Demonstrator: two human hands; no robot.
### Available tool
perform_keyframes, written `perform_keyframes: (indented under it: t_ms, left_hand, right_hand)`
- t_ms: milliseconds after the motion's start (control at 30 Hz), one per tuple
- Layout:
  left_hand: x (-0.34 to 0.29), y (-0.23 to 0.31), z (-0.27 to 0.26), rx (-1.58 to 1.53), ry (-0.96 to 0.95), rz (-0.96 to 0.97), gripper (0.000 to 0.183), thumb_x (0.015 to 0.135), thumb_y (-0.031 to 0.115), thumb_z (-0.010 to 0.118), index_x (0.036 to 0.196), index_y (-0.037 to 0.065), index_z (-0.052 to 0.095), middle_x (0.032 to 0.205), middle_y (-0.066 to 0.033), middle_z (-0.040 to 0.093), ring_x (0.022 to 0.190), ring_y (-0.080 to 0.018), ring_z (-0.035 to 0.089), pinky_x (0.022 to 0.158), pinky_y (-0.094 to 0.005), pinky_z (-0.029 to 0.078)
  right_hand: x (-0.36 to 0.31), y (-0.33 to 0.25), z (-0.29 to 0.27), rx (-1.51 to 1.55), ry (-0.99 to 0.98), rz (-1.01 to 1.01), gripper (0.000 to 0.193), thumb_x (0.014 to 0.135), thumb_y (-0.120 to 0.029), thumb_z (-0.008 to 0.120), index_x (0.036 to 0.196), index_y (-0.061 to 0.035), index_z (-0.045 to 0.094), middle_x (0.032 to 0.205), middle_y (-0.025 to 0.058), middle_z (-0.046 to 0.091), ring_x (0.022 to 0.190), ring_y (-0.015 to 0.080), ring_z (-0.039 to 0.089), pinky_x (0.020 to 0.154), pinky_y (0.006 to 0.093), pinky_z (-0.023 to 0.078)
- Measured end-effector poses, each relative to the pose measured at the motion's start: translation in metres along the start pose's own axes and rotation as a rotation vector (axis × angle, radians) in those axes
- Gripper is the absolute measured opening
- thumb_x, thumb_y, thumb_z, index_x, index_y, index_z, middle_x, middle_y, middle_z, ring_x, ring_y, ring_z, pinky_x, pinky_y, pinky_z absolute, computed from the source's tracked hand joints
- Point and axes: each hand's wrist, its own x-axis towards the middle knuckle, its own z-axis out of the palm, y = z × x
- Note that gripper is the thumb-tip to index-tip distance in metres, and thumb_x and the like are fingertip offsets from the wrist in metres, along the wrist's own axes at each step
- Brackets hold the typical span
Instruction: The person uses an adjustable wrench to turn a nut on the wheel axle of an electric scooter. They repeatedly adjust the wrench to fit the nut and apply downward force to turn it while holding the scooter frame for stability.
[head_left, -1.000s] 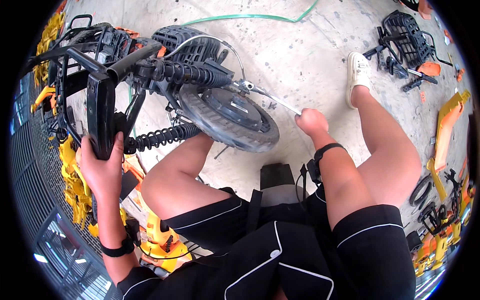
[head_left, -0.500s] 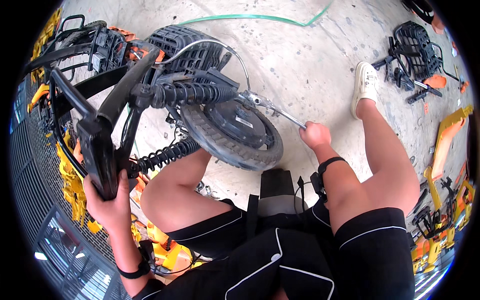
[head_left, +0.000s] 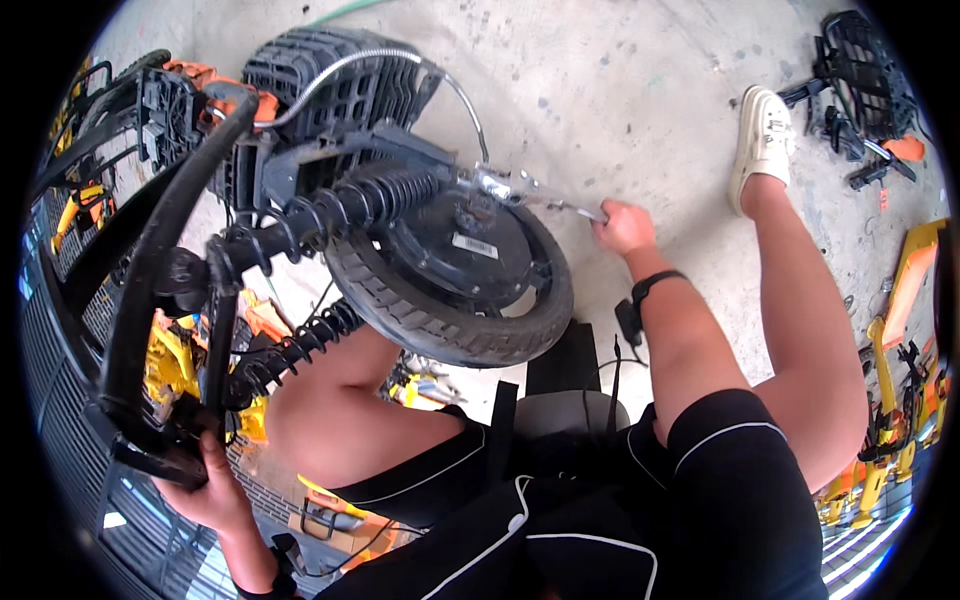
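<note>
Black metal is filling the left hand (head_left: 205,490), whose fingers are wrapping the lower end of the bike frame (head_left: 150,280), while the right hand (head_left: 625,228) is gripping the end of a silver rod-like tool (head_left: 580,210) in a narrow fist, the tool's far end reaching the wheel's axle area, exact contact blurred. The wheel (head_left: 465,275) is sitting between both hands, just left of the right fingers, with a coil-spring shock (head_left: 390,197) running alongside. Farther out, a black slatted basket (head_left: 395,100) is standing beyond the wheel, and a yellow-orange panel (head_left: 912,290) is lying well right of the right fingers.
</note>
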Motion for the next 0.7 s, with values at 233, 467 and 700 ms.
perform_keyframes:
  t_ms: [233,467,700]
  left_hand:
    - [0.001,-0.013,-0.01,0.141,0.092,-0.032,0.033,0.091,0.018,0.075,0.11,-0.001,0.056,0.089,-0.0054,0.064,0.07,-0.0096,0.056,0.061,-0.0212,0.046]
    - [0.006,-0.007,-0.004,0.053,0.065,-0.015,0.038,0.091,0.017,0.075,0.116,-0.004,0.055,0.099,-0.0085,0.066,0.084,-0.0136,0.062,0.074,-0.0255,0.051]
    - [0.017,-0.003,-0.004,0.108,0.045,-0.004,0.039,0.092,0.019,0.074,0.121,-0.002,0.059,0.105,-0.0063,0.068,0.089,-0.0115,0.062,0.081,-0.025,0.051]
  right_hand:
    - [0.026,0.007,0.026,0.038,-0.012,-0.055,0.022,0.082,-0.034,0.065,0.081,-0.0115,0.065,0.081,0.0115,0.07,0.077,0.0364,0.066,0.07,0.0483,0.054]
    - [0.03,0.01,0.026,0.113,0.072,-0.12,0.018,0.081,-0.027,0.068,0.078,-0.0107,0.062,0.079,0.0126,0.067,0.077,0.0373,0.065,0.068,0.0482,0.053]
    - [0.024,0.006,0.013,0.049,0.014,-0.081,0.019,0.084,-0.03,0.064,0.081,-0.0111,0.064,0.084,0.0117,0.069,0.084,0.036,0.065,0.073,0.0475,0.053]
